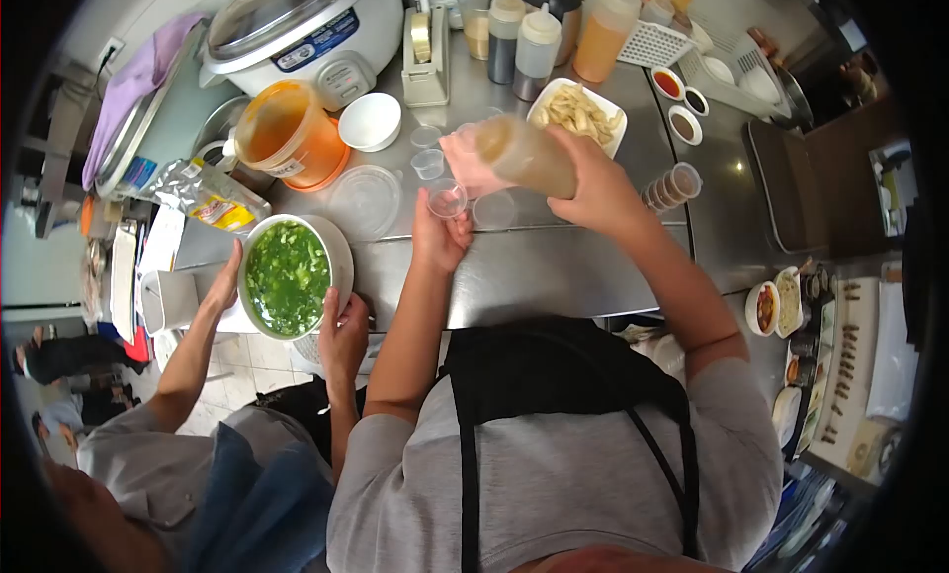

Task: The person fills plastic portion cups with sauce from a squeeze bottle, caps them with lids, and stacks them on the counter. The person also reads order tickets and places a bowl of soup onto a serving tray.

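Note:
Between the fingers of my left hand (441,235) is a small clear plastic cup (448,199), held over the steel counter. My right hand (597,189) is wrapped round a cloudy squeeze bottle (526,156), tilted with its narrower end toward the upper left. Under and behind the bottle lies a pink cloth or paper (463,158). More small clear cups (427,164) stand just beyond my left hand. A white dish of pale strips (605,106) sits behind my right hand, and a stack of clear cups (674,187) lies to its right.
At the left a co-worker's hands hold a white bowl of green soup (287,276). An orange tub (287,133), a white bowl (370,122) and a rice cooker (297,39) stand behind. Sauce bottles (537,54) line the back; sauce dishes (684,125) are at right.

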`<state>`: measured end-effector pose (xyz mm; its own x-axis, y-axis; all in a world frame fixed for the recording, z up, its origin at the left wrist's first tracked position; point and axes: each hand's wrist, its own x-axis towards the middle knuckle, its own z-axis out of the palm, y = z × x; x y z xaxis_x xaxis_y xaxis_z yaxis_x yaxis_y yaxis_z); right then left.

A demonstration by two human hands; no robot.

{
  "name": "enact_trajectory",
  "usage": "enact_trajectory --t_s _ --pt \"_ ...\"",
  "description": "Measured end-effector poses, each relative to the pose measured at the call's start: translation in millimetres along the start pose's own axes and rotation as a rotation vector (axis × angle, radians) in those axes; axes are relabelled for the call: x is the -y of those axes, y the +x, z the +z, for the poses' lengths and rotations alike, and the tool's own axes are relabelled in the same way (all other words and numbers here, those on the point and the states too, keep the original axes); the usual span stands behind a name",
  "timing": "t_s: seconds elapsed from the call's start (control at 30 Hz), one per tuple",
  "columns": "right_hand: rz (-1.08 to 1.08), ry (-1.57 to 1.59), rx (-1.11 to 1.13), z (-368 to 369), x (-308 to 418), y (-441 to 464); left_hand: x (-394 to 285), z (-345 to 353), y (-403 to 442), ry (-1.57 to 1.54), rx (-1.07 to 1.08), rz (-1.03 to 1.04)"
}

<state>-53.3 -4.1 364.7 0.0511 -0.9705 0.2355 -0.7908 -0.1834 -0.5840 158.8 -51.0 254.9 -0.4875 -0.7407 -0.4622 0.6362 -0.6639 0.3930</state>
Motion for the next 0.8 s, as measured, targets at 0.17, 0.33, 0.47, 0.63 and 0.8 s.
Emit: enact_trajectory --t_s 0.17,0.33,0.47,0.63,0.8 --pt "-0.232 -0.579 0.159 -9.8 13.1 -0.3 1.4 4.6 6.0 0.147 -0.059 -0.13" --pt "-0.379 -0.787 0.109 -14.1 14.3 5.0 5.9 7.6 9.0 0.198 -0.083 -0.181" --pt "-0.337 -0.776 0.158 -17.5 12.6 6.8 3.3 9.9 10.3 0.215 -0.084 -0.208" --pt "-0.249 -0.678 0.193 -20.2 14.0 3.4 -3.1 14.1 7.8 0.243 -0.093 -0.219" --pt "-0.258 -0.629 0.105 -11.4 -1.1 -5.9 -7.7 18.1 -0.2 0.188 -0.186 -0.212"
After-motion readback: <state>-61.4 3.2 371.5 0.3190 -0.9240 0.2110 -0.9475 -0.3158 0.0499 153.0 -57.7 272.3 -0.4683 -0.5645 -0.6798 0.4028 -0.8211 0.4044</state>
